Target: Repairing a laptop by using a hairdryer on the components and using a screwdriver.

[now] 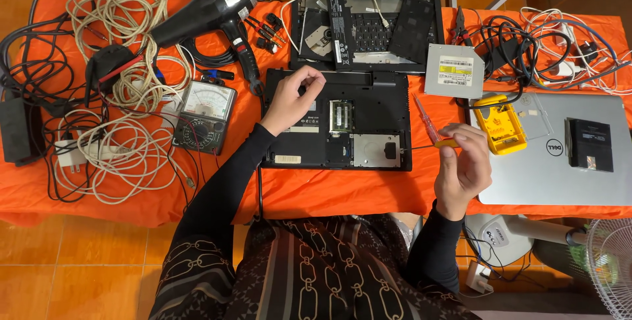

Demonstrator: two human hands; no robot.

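**Ana:** Head view is looking straight down, and nearest the lens the right hand (463,165) is sitting at about four o'clock, fingers closing around a slim yellow-handled screwdriver with a clear red-tinted shaft (431,126).

**Ben:** Where is its tip lying?

**Ana:** I cannot tell; one thin metal end is reaching toward the right edge of the black plastic laptop base turned underside up (368,126), which is lying dead centre on the orange cloth-covered table (329,191).

**Ben:** And the left hand (291,101)?

**Ana:** It is resting at ten o'clock on that base, near its upper left corner, fingers curling down onto the plastic. Whether they are pinching anything I cannot tell.

**Ben:** How is the base going to handle?

**Ana:** I am judging it stiff but fragile: hatches are open, with a green memory board (340,115) and a silver drive bay (374,150) showing. Gripping the outer edges is looking safest, keeping fingers off the exposed parts.

**Ben:** Farther out?

**Ana:** At nine o'clock a grey analogue multimeter (205,116) is lying beside a tangle of white cables (125,96). At three o'clock a closed silver laptop (559,159) is carrying a small black box, with a yellow plastic case (501,129) at its left edge. At twelve o'clock a second gutted black laptop shell (366,25) is lying open, a black hair dryer (210,10) at eleven, a silver optical drive (453,71) at one.

**Ben:** Anything hidden?

**Ana:** Screws are too small to make out, and the table's far edge is being cut off.
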